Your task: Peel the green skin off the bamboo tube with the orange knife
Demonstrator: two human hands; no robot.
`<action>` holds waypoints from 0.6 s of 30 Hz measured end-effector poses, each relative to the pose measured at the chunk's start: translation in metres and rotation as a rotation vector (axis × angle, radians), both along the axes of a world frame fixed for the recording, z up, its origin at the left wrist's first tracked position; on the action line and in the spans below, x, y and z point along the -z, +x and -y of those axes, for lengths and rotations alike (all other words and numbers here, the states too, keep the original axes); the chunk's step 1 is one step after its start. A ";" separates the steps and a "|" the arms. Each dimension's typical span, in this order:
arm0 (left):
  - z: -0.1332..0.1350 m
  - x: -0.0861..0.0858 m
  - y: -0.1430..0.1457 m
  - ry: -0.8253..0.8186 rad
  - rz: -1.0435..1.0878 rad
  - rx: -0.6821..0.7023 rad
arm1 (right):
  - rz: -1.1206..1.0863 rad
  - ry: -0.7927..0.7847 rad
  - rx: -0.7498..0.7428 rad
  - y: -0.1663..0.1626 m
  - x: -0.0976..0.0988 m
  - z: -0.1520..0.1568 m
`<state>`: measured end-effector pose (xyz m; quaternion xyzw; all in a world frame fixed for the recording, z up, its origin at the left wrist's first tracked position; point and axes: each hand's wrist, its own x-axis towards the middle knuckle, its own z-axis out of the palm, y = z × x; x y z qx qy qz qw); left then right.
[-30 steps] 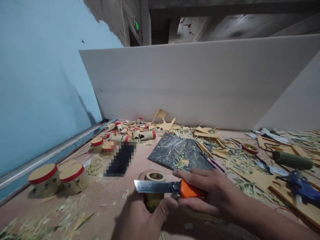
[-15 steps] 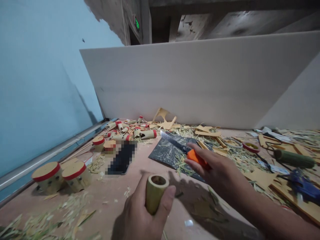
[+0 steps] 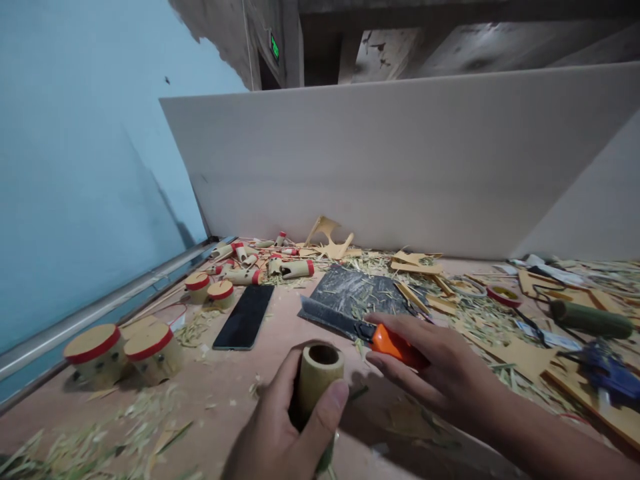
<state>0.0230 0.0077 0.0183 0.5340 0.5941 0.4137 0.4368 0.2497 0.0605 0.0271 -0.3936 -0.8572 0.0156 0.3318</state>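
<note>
— Bamboo tube [image 3: 320,380]: where does it sit?
— Low at 6 o'clock, upright, open end up. The left hand [image 3: 280,433] is wrapped closed around it.
— And the right hand [image 3: 435,377]?
— At the tube's 2 o'clock, fingers curled on an orange-handled knife [image 3: 360,330], blade pointing to 10 o'clock, apart from the rim.
— Beyond?
— A phone [image 3: 245,317] at 11 o'clock, a dark mat [image 3: 360,290] at 12.

Vantage: head-worn, above the workbench [image 3: 225,400]
Facing: forward and down, toward the white board [image 3: 400,167]
Nearness: close; left hand [image 3: 280,433] and right hand [image 3: 435,373] at the lower edge
</note>
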 end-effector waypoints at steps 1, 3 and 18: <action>0.000 0.000 0.000 -0.007 0.009 -0.005 | 0.004 -0.009 -0.012 0.000 0.000 0.000; 0.001 0.000 -0.001 -0.002 0.008 -0.008 | 0.009 -0.032 -0.033 0.000 0.001 0.001; -0.003 0.003 0.002 0.083 -0.163 -0.050 | 0.011 -0.179 0.087 -0.002 -0.010 -0.007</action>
